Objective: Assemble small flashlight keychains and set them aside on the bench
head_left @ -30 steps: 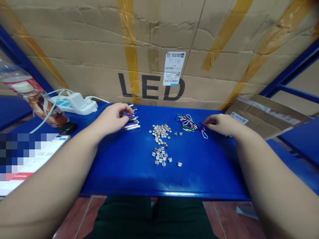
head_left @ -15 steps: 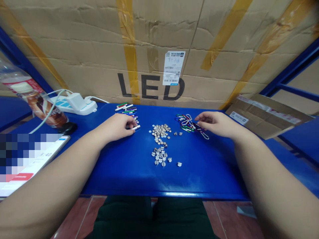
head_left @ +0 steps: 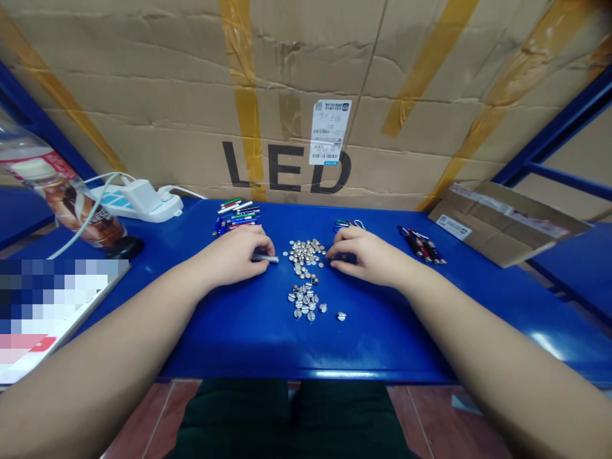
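My left hand (head_left: 239,258) is closed around a silver metal tube (head_left: 270,259), whose end pokes out past the fingertips. Behind it lies a pile of coloured metal tubes (head_left: 241,218). My right hand (head_left: 366,254) rests low over the table, thumb and fingers curled close together; whatever is between them is hidden. Just left of its fingertips spreads a heap of button cells (head_left: 306,250). Nearer to me are several small slotted metal caps (head_left: 305,301), with one cap (head_left: 341,316) lying apart. Carabiner clips (head_left: 345,224) are partly covered behind my right hand.
Several pen-like coloured tubes (head_left: 421,245) lie at right, before a small cardboard box (head_left: 507,223). A large carton (head_left: 287,83) walls off the back. At left are a power strip (head_left: 162,207), a drink bottle (head_left: 71,197) and a phone (head_left: 90,312).
My right hand has moved left and nearer, from the carabiners to beside the button cells, uncovering the tubes at right. My left hand has shifted slightly right and nearer with the silver tube.
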Tool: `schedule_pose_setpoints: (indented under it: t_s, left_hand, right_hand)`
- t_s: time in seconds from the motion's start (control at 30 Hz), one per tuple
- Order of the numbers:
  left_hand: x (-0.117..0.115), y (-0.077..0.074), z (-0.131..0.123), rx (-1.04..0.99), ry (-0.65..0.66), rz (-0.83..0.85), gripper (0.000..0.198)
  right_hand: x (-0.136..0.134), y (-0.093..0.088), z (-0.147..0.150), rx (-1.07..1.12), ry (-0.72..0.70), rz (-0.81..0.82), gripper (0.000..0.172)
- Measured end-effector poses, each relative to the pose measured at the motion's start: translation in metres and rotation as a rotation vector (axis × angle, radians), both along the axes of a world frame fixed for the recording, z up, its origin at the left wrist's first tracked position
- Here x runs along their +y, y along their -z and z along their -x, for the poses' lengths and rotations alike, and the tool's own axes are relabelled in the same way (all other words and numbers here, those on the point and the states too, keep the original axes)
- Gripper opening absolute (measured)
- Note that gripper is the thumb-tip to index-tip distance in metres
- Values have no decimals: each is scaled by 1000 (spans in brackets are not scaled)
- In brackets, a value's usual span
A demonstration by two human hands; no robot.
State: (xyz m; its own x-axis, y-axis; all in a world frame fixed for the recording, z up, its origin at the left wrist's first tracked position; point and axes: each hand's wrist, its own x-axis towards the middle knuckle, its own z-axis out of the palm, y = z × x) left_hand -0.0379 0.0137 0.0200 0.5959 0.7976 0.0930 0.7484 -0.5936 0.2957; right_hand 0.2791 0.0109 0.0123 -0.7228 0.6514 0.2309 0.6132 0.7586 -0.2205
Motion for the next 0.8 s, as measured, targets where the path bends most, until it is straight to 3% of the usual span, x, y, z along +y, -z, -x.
schedule_pose_setpoints:
  t_s: [0.2,0.47,0.8]
  left_hand:
    - [-5,2,-11,-205,29,45,19]
    - [-14,1,-23,-342,94,83,14]
    - [-21,1,-32,-437,143,157,14]
  right_hand:
    - [-2,7,16,-76,-83,-72,17]
    - [-3,6,21,-73,-82,-107,11]
    - [-22,2,38,503,-214,-68,10]
